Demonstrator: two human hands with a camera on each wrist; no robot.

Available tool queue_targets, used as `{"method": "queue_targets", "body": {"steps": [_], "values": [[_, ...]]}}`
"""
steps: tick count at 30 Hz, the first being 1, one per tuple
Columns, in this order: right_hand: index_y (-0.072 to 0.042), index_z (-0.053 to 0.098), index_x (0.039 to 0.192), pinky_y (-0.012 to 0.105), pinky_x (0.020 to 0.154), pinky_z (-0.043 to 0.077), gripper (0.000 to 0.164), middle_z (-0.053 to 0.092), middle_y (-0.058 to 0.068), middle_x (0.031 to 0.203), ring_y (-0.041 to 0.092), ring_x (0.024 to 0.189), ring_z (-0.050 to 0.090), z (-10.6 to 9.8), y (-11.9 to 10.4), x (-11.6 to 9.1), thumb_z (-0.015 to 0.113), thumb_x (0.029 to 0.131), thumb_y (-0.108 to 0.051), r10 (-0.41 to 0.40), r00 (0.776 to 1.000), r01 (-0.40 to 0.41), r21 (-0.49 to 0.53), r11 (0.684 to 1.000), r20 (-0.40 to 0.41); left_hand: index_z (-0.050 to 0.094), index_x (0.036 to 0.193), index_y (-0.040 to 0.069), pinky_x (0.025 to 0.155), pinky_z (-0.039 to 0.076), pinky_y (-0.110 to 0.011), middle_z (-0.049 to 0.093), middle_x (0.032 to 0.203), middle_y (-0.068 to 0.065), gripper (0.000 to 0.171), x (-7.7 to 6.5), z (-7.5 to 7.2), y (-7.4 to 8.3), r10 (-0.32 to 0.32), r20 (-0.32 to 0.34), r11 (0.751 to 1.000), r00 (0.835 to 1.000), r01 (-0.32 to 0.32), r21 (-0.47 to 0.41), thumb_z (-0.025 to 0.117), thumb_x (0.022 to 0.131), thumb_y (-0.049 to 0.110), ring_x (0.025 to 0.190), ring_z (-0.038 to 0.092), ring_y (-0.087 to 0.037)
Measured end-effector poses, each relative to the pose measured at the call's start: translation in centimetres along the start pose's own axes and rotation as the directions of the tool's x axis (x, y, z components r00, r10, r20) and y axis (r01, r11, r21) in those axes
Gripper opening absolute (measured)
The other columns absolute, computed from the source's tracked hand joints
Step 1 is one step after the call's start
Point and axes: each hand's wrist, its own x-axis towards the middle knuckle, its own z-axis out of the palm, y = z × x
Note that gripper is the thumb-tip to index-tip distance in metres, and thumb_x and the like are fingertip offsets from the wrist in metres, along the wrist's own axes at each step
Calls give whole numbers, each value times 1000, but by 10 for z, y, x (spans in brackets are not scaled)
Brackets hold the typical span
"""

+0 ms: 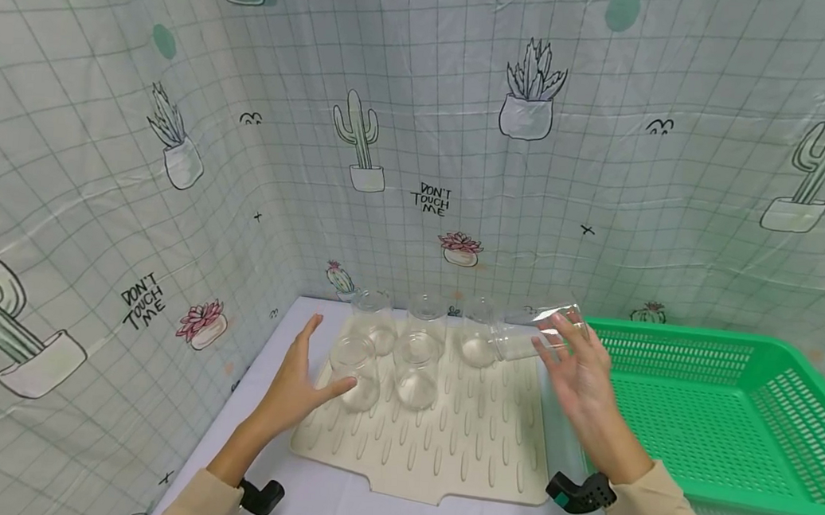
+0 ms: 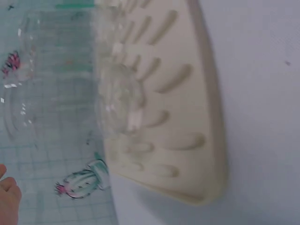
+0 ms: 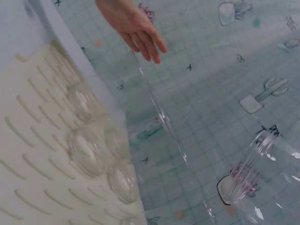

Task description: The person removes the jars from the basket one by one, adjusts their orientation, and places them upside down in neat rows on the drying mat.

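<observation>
In the head view my right hand point(image 1: 580, 373) holds a clear jar point(image 1: 532, 334) on its side, fingers along its far end, above the back right of a beige ridged drying mat point(image 1: 471, 445). The right wrist view shows the ringed neck of a clear jar point(image 3: 267, 183) at the lower right. My left hand point(image 1: 295, 393), thumb and fingers spread, is beside the front left clear jar point(image 1: 355, 377) and holds nothing; whether it touches that jar, I cannot tell. Several clear jars stand upright in two rows on the mat, one of them at the back right point(image 1: 479, 334).
A green slatted plastic basket point(image 1: 698, 493) stands right of the mat. A white cloth point(image 1: 337, 508) covers the table. Behind and at the left hangs a gridded curtain point(image 1: 424, 91) printed with cacti, close to the back row of jars.
</observation>
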Motion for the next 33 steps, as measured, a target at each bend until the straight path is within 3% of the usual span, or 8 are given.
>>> {"method": "queue_targets", "body": {"steps": [7,13,19,25,29,33], "values": [[-10,25,134,35,100,37,56,34,4,129,21,119,46,-3,-1,2,58,89,-6,16,1000,-17,-71,997,-26,0,148,26,104,17,-58,4,153,-5,112,-9,10,-28,-87,89,994,992,81,71,68,68,63,139,7,-28],[-13,14,146,38,105,31,73,42,1,127,17,116,49,-4,2,4,59,89,-8,14,999,-21,-165,986,-41,2,149,14,106,16,-57,2,154,-7,119,-13,17,-39,-128,165,985,978,105,138,68,65,66,139,2,-28],[-13,10,146,40,105,29,78,55,-1,109,14,109,53,-5,6,6,61,87,-6,24,998,-35,-211,977,-55,6,148,5,106,13,-55,5,153,-12,117,-17,24,-46,-157,250,971,955,103,213,68,68,64,139,0,-30],[-13,12,144,39,105,30,79,40,3,125,14,113,47,-2,12,11,65,85,-5,26,995,-55,-311,949,-97,6,147,1,108,13,-51,5,152,-15,117,-20,32,-55,-186,298,957,936,104,270,68,68,63,139,2,-31],[-14,15,141,38,105,29,80,31,7,137,19,125,37,-1,17,13,67,82,-4,24,993,-66,-371,926,-118,6,146,1,108,15,-51,5,152,-17,118,-21,34,-58,-195,334,957,922,104,270,67,68,65,139,3,-32],[-14,19,137,36,104,31,76,24,10,143,20,126,36,-2,23,15,69,81,-4,26,992,-80,-445,892,-125,7,146,0,107,17,-52,5,151,-18,119,-23,36,-58,-195,351,960,916,104,261,68,67,65,138,3,-33]]}}
